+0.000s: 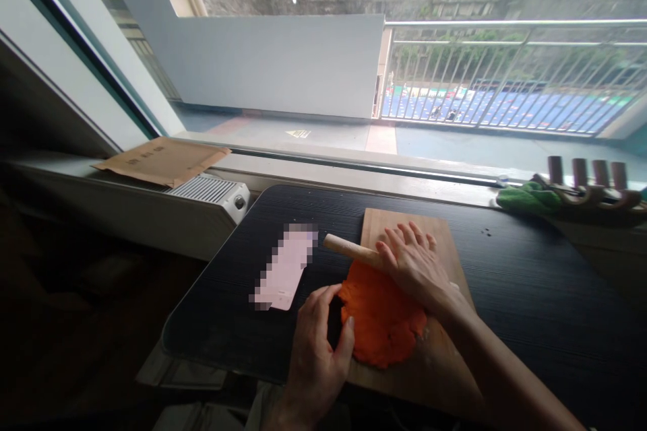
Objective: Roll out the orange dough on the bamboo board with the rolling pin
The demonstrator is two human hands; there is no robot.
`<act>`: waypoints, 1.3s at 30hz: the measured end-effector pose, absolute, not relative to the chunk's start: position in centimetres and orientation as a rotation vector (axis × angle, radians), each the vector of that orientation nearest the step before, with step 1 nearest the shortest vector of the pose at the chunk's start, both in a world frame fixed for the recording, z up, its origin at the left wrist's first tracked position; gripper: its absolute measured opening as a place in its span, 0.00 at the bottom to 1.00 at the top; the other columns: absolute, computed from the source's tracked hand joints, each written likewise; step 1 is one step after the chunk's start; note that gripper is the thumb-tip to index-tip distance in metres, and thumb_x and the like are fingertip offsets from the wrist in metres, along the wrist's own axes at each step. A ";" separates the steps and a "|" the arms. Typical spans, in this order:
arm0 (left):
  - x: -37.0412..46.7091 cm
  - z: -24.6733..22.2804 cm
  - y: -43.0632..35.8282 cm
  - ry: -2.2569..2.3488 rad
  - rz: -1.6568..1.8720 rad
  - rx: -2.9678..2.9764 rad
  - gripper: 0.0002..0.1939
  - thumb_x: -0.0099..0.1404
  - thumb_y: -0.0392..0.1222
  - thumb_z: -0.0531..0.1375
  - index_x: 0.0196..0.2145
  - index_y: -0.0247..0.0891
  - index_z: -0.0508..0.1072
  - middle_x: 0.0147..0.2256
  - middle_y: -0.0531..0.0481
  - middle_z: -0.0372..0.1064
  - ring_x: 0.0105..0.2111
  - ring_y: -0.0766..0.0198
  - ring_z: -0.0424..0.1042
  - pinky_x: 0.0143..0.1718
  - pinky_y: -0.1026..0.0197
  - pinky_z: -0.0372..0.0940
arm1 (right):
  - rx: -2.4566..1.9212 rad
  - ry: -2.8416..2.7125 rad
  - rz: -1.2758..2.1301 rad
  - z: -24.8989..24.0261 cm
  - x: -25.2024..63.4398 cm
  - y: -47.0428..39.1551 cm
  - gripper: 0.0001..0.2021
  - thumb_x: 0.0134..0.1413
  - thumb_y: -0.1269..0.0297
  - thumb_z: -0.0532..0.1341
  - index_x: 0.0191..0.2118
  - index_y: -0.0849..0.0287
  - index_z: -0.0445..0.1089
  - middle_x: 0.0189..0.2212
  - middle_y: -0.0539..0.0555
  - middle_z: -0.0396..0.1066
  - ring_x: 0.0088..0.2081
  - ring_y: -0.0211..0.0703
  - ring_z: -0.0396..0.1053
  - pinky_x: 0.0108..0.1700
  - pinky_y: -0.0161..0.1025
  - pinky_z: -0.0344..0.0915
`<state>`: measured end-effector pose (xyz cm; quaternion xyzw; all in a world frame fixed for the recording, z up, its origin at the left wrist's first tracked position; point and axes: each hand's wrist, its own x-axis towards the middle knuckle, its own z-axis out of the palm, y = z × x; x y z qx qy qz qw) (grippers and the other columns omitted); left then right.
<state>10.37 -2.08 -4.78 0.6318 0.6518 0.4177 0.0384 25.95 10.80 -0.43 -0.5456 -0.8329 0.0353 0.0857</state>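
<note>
A rough flat round of orange dough (pixel 381 316) lies on a wooden board (pixel 445 232). Across its far part rests a pale wooden rolling pin (pixel 346 247), angled down to the right and partly hidden. My right hand (pixel 412 259) lies palm down over the pin, fingers stretched and spread past it. At the near left edge of the dough is my left hand (pixel 321 337), with thumb and index finger apart in a curve. Their tips touch the dough's rim, and a dark gap shows between them.
The board sits on a black table (pixel 227 310). Left of the dough lies a pink, pixelated flat object (pixel 286 269). A brown envelope (pixel 166 160) rests by the window, partly over a white vented unit (pixel 212 192). A green cloth (pixel 528 199) and brown curved pieces (pixel 591 182) are at right.
</note>
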 end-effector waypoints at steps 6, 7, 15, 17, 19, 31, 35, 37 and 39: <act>10.4 -4.6 -2.1 1.976 1.278 1.942 0.21 0.65 0.36 0.55 0.55 0.38 0.59 0.49 0.41 0.66 0.51 0.56 0.67 0.51 0.51 0.67 | -1.479 -2.541 0.049 -1.2 26.1 9.6 0.24 0.64 0.51 0.43 0.60 0.52 0.59 0.63 0.56 0.55 0.66 0.55 0.42 0.63 0.58 0.40; 10.5 -4.5 -2.1 1.973 1.277 1.947 0.21 0.65 0.35 0.55 0.55 0.38 0.59 0.49 0.41 0.66 0.51 0.56 0.67 0.51 0.50 0.67 | -1.505 -2.534 0.053 -1.1 26.1 9.8 0.24 0.64 0.51 0.43 0.60 0.52 0.60 0.63 0.56 0.56 0.66 0.55 0.42 0.63 0.59 0.41; 10.5 -4.6 -2.2 1.966 1.286 1.910 0.21 0.65 0.35 0.55 0.55 0.39 0.59 0.49 0.42 0.65 0.51 0.57 0.67 0.51 0.51 0.67 | -1.503 -2.541 0.009 -0.9 25.9 9.4 0.25 0.64 0.51 0.43 0.60 0.54 0.59 0.62 0.56 0.56 0.66 0.56 0.43 0.63 0.58 0.42; 10.5 -4.5 -2.2 1.958 1.270 1.909 0.21 0.64 0.35 0.55 0.55 0.39 0.59 0.49 0.42 0.65 0.51 0.56 0.66 0.51 0.51 0.67 | -1.487 -2.543 -0.013 -1.0 26.0 9.4 0.25 0.64 0.51 0.43 0.60 0.54 0.59 0.62 0.57 0.57 0.66 0.56 0.43 0.63 0.58 0.41; 10.5 -4.4 -2.2 1.953 1.254 1.899 0.21 0.64 0.35 0.55 0.55 0.39 0.59 0.49 0.42 0.65 0.51 0.56 0.66 0.51 0.51 0.67 | -1.555 -2.521 0.001 -0.9 25.9 10.2 0.24 0.64 0.51 0.43 0.58 0.55 0.62 0.61 0.58 0.58 0.65 0.56 0.44 0.62 0.59 0.43; 10.5 -4.3 -2.3 1.950 1.248 1.884 0.21 0.65 0.35 0.54 0.55 0.40 0.58 0.49 0.42 0.64 0.51 0.57 0.66 0.51 0.49 0.67 | -1.575 -2.473 -0.048 -1.0 25.9 10.5 0.24 0.64 0.51 0.44 0.57 0.57 0.64 0.60 0.60 0.60 0.64 0.58 0.47 0.62 0.59 0.46; 10.6 -4.4 -2.2 1.950 1.262 1.875 0.21 0.65 0.35 0.54 0.55 0.40 0.58 0.50 0.41 0.64 0.51 0.56 0.66 0.51 0.49 0.67 | -1.494 -2.500 -0.051 -1.0 25.9 9.8 0.23 0.64 0.52 0.45 0.58 0.54 0.63 0.60 0.57 0.59 0.65 0.57 0.46 0.62 0.58 0.45; 10.7 -4.4 -2.2 1.949 1.256 1.883 0.21 0.65 0.35 0.54 0.55 0.40 0.58 0.50 0.41 0.64 0.51 0.56 0.66 0.51 0.48 0.67 | -1.451 -2.519 -0.048 -0.9 25.9 9.3 0.22 0.64 0.52 0.46 0.58 0.53 0.62 0.60 0.55 0.59 0.65 0.56 0.45 0.63 0.57 0.44; 10.8 -4.2 -2.3 1.939 1.257 1.892 0.21 0.65 0.35 0.54 0.55 0.41 0.58 0.50 0.41 0.65 0.51 0.55 0.66 0.51 0.48 0.67 | -1.499 -2.504 -0.032 -0.8 25.9 9.2 0.22 0.64 0.52 0.45 0.58 0.54 0.63 0.60 0.57 0.60 0.65 0.55 0.46 0.62 0.57 0.45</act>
